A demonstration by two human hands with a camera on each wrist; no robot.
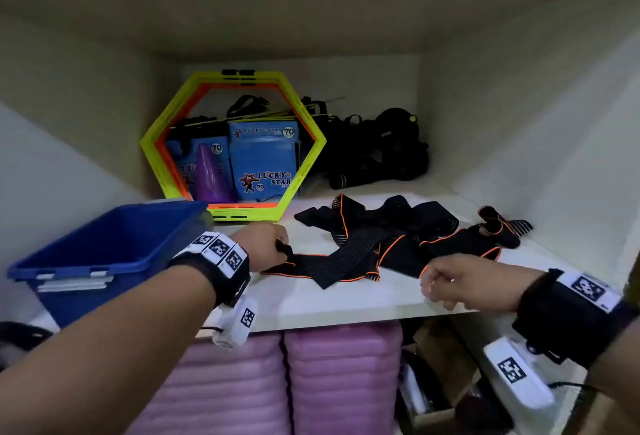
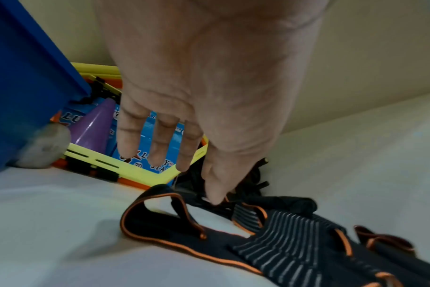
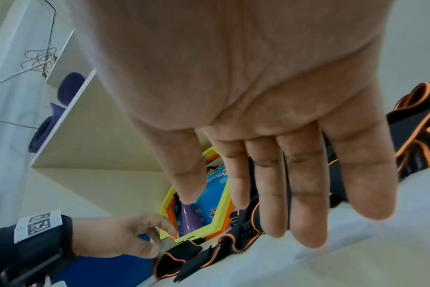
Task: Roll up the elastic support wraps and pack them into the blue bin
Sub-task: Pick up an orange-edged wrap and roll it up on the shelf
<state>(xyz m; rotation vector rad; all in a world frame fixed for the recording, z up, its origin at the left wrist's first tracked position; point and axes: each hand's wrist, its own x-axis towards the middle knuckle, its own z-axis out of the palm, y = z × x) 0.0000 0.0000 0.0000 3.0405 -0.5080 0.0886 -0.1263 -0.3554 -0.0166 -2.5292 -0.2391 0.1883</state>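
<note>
Several black elastic wraps with orange edging lie tangled across the white shelf. The nearest wrap stretches flat toward the left; its looped end shows in the left wrist view. My left hand pinches that end, just right of the blue bin. My right hand hovers at the front of the pile with relaxed fingers and holds nothing. The bin's inside looks empty from the head view.
A yellow and orange hexagon frame leans at the back, with blue packs and a purple cone behind it. Black straps and gear are piled back right. Pink mats are stacked under the shelf.
</note>
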